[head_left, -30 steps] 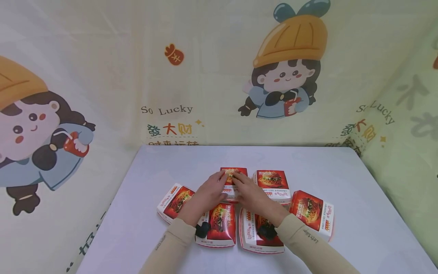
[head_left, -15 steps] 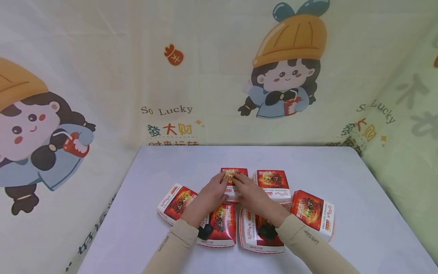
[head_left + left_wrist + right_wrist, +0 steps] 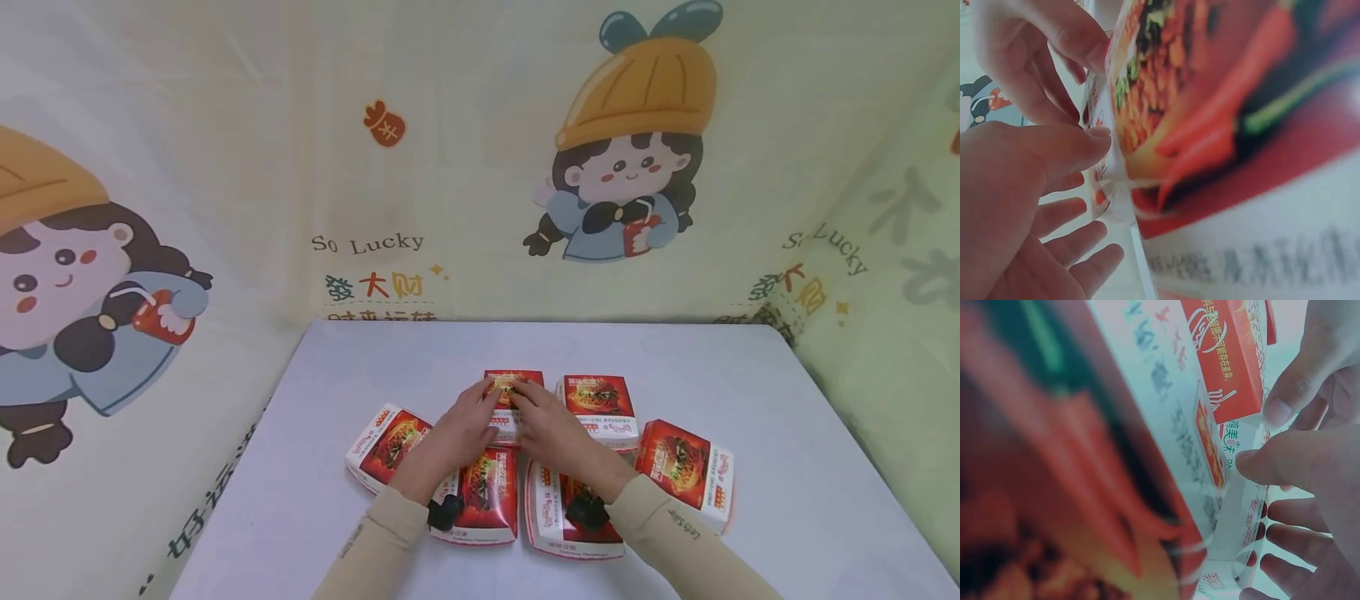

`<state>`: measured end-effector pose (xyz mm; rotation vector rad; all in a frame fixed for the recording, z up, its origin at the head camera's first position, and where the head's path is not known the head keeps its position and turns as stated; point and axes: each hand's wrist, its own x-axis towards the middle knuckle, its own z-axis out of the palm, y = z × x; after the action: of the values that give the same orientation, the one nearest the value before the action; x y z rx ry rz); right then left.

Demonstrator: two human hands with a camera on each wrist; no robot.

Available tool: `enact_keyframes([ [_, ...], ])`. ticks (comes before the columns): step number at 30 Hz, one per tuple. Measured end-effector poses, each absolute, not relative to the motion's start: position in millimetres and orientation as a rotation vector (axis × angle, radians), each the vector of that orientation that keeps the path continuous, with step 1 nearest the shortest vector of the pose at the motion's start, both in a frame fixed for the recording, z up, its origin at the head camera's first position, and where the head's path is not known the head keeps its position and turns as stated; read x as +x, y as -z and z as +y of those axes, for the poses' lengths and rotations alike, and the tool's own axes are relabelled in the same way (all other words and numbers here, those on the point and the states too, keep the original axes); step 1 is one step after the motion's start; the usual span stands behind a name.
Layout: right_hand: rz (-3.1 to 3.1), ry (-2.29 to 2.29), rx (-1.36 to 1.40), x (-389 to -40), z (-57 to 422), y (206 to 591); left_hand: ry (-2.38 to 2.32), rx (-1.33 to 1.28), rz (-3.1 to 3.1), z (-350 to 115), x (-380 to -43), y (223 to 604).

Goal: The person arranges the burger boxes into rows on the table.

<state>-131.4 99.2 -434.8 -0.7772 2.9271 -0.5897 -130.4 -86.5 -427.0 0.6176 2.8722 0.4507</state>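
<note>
A red and white burger box (image 3: 513, 377) lies at the back of a cluster of similar boxes. My left hand (image 3: 465, 425) and right hand (image 3: 555, 429) hold it from both sides, fingertips close together on its red top. The left wrist view shows the left thumb (image 3: 1094, 144) at the box's front edge. In the right wrist view, the right thumb (image 3: 1254, 464) touches its white front, with the other fingers (image 3: 1291, 540) lower along it. Below my wrists lie two more burger boxes, the left one (image 3: 487, 492) and the right one (image 3: 547, 508), partly covered by my arms.
Another burger box (image 3: 600, 396) sits right of the held one. Tilted boxes lie at the cluster's left (image 3: 390, 446) and right (image 3: 686, 467) ends. All are on a white table (image 3: 375, 358), with a cartoon-printed cloth (image 3: 480, 167) hanging behind and along both sides.
Both hands stay at the same box, with only tiny shifts of the left wrist. The boxes keep their places; the whole head view shifts slightly.
</note>
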Motion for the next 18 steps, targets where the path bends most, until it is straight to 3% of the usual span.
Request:
enact_keyframes([
  [18,2.922,0.7,-0.741,-125.8,96.7,428.2,-0.651,0.569,2.844,-106.0,-115.0,419.0],
])
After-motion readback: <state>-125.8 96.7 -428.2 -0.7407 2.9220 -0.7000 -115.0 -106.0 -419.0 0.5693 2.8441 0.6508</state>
